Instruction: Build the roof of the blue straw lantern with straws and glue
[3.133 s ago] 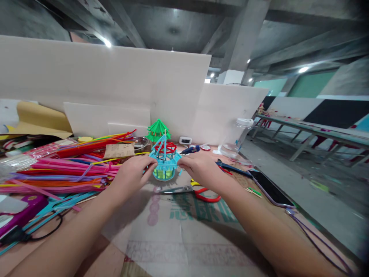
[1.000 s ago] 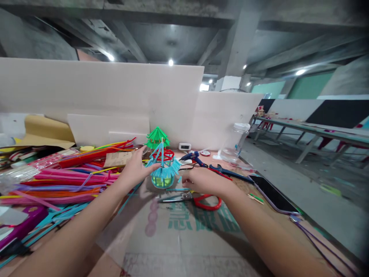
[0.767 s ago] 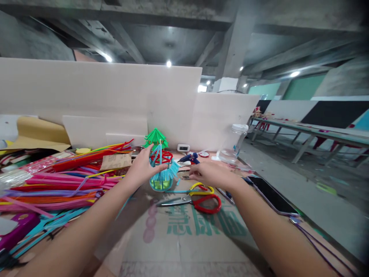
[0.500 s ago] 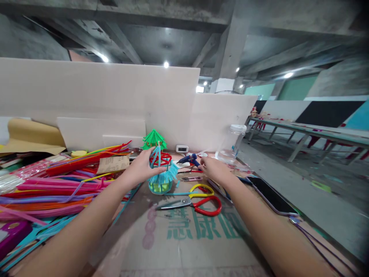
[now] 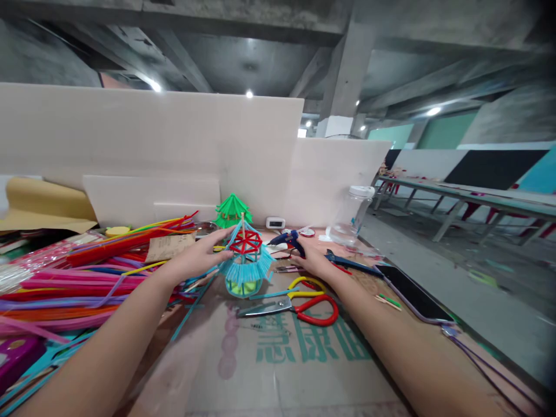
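A small pavilion model (image 5: 245,269) made of blue chenille stems stands upright on the cardboard, with a red wheel-like frame and a stick at its top. My left hand (image 5: 197,255) is at its left side, fingers stretched and thumb apart; whether the fingertips touch it is hard to tell. My right hand (image 5: 313,259) is closed around the handle of a dark blue glue gun (image 5: 286,238), whose nozzle points left toward the model. Scissors (image 5: 291,304) with one yellow and one red handle lie in front of the model. Behind it stands a green-roofed model (image 5: 233,209).
Bundles of coloured chenille stems (image 5: 82,284) cover the left side. A phone (image 5: 412,293) and blue-handled pliers (image 5: 354,263) lie on the right. At the back are a clear plastic jar (image 5: 351,214), a small digital clock (image 5: 275,223) and upright white boards (image 5: 174,139).
My left hand has drawn back left from the blue model's top, which shows more fully now. My right hand has moved slightly down and left, onto the glue gun's handle.
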